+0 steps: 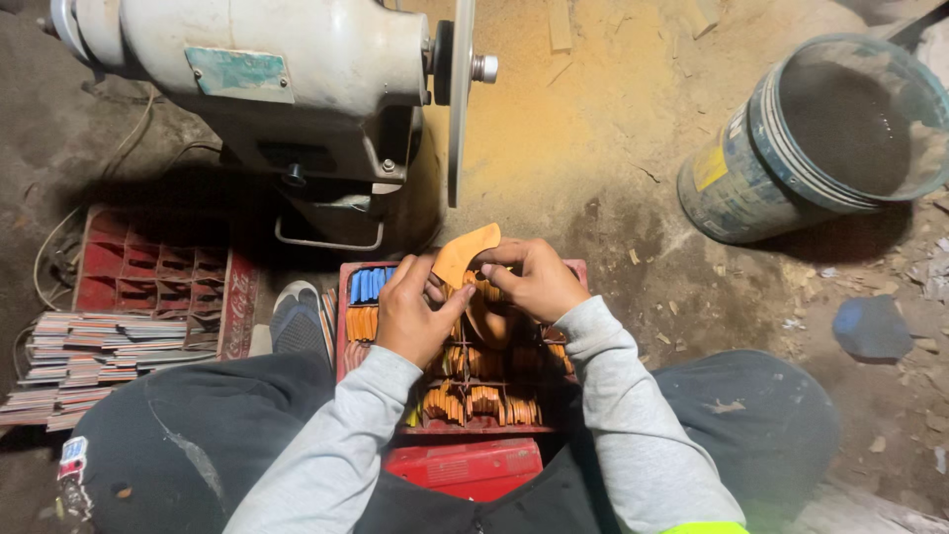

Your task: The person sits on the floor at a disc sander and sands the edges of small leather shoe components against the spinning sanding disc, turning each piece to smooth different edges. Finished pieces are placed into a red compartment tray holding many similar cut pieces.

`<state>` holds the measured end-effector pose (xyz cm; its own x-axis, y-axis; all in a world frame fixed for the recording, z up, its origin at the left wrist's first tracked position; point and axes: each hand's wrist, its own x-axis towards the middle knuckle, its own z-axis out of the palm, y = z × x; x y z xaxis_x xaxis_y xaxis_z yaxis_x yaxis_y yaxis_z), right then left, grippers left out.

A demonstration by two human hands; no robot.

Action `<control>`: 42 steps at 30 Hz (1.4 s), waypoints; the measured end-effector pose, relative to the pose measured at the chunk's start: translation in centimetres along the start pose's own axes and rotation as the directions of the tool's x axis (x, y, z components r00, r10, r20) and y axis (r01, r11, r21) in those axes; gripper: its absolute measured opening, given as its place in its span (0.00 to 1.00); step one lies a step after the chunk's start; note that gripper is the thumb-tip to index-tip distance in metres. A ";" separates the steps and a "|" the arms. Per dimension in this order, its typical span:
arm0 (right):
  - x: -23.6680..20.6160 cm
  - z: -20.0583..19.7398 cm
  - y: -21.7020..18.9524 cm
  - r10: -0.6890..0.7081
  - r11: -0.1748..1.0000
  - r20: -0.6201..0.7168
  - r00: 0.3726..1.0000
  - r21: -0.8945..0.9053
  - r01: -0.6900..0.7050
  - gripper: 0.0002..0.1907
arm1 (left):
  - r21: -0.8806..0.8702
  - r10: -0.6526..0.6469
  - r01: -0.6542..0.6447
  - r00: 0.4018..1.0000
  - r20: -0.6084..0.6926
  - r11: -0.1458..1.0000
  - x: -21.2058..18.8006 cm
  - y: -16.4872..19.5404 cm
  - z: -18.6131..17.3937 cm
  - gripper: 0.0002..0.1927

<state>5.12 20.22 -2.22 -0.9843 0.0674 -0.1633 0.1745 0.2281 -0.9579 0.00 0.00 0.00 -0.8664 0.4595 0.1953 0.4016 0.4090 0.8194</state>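
Head view, curved orange wooden piece [465, 254], flat, pinched by left hand [413, 314], right hand [537, 280]

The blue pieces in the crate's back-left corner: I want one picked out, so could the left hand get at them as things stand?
Probably yes. The blue pieces lie uncovered just beside the left hand, nothing between them. But that hand already grips the tan piece with the right hand.

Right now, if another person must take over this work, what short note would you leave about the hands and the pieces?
Left hand: grips the curved orange piece from below.
Right hand: fingers on the same piece, at its right side.
The piece is held above the red crate, below the grinder disc.
The crate's compartments hold many orange pieces and some blue pieces.
How many are already worked or left cannot be told.
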 end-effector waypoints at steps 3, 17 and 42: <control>-0.4 -0.3 -0.5 0.013 1.000 -0.006 1.000 -0.024 -0.013 0.13 | -0.031 0.018 -0.019 0.999 -0.030 0.999 0.0 0.9 -0.1 0.23; -1.1 -4.1 1.3 0.146 0.988 -0.053 0.988 -0.050 -0.149 0.14 | -0.226 -0.232 0.366 0.856 0.462 0.903 -0.6 -3.6 4.0 0.21; -2.0 3.2 1.8 -0.054 0.657 -0.038 0.998 -0.754 0.007 0.19 | 0.086 -0.138 0.120 0.961 0.240 0.989 1.3 -0.3 -1.8 0.17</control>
<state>7.26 17.36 -4.35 -0.9905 0.0921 -0.1017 0.1285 0.8827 -0.4521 -1.80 -0.97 1.02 -0.8167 0.5746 -0.0543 0.3185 0.5272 0.7878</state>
